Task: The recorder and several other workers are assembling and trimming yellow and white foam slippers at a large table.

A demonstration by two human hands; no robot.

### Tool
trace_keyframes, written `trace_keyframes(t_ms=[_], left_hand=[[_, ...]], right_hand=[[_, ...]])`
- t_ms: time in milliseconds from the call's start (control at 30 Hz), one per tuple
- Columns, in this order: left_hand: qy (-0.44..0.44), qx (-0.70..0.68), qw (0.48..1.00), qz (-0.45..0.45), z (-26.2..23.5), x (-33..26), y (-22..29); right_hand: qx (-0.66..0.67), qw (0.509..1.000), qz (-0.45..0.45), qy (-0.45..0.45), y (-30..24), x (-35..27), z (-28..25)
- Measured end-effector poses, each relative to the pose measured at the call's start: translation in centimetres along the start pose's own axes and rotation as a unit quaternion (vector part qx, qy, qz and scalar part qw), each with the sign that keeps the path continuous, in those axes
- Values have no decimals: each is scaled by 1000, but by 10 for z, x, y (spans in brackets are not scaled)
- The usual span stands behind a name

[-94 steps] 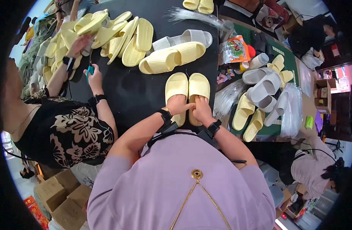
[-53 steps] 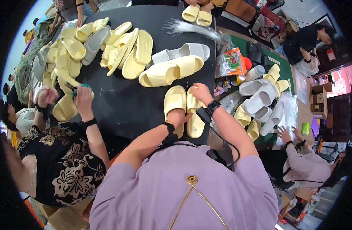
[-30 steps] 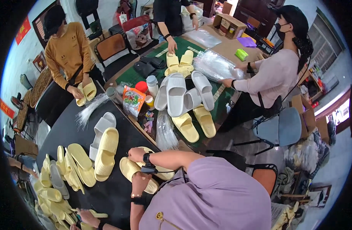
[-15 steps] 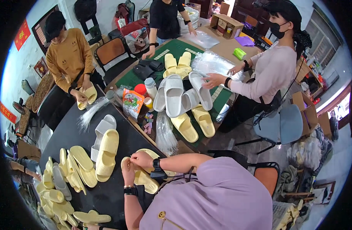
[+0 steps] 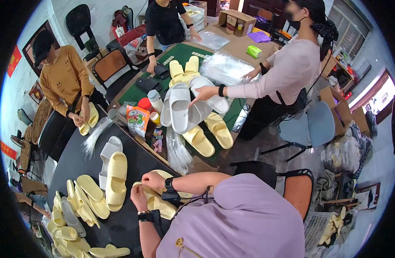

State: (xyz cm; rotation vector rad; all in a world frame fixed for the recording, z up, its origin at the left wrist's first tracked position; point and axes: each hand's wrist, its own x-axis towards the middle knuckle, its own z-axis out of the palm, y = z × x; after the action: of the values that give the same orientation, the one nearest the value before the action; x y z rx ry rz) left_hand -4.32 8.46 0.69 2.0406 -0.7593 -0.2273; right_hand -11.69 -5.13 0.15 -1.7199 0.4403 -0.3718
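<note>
the left hand (image 5: 138,198) and the right hand (image 5: 154,182) are close to each other at one end of a yellow slipper (image 5: 159,204). the fingers of both are curled in toward that end – whether they are clamped on the slipper or on something thin, i cannot tell. the slipper lies beneath and beside the fingers on the black table (image 5: 116,230), its other end reaching back toward the body. its mate, a second yellow slipper (image 5: 164,173), lies just past the right hand's fingers, partly hidden by the right wrist and forearm.

left of the fingers, near them, a ribbed yellow slipper (image 5: 116,185) lies beside a gray slipper (image 5: 109,157); further left are more yellow slippers, down to a pile (image 5: 66,241).

beyond the fingers, on the green-topped table, lie a bundle of clear strands (image 5: 178,155), an orange packet (image 5: 137,120) and gray slippers (image 5: 180,109). well past the fingers, a co-worker's hand (image 5: 206,93) in a pale sleeve is at those gray slippers – and, far left, a co-worker in a mustard top (image 5: 65,77) handles yellow slippers.
</note>
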Motion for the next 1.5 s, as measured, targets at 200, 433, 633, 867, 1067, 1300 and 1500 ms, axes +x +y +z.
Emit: trace_keyframes(t_ms=[200, 433, 633, 867, 1067, 1300, 1500], left_hand=[[-15, -32, 999, -16, 2, 0, 12], [-18, 16, 999, -31, -4, -6, 5], [15, -82, 994, -68, -11, -4, -3], [39, -88, 990, -104, -7, 1, 15], [27, -118, 983, -138, -8, -9, 5], [24, -109, 986, -121, -7, -11, -2], [24, -107, 986, -125, -7, -9, 5]], right_hand=[[6, 1000, 12, -20, 1, -3, -3], [-17, 998, 0, -53, 4, -5, -1], [38, 998, 26, -42, 6, -6, 6], [30, 999, -4, -42, 13, -1, -12], [45, 992, 52, -107, 10, -2, -6], [-11, 995, -2, -98, 11, -6, -1], [-28, 994, 1, -109, 6, -3, -6]])
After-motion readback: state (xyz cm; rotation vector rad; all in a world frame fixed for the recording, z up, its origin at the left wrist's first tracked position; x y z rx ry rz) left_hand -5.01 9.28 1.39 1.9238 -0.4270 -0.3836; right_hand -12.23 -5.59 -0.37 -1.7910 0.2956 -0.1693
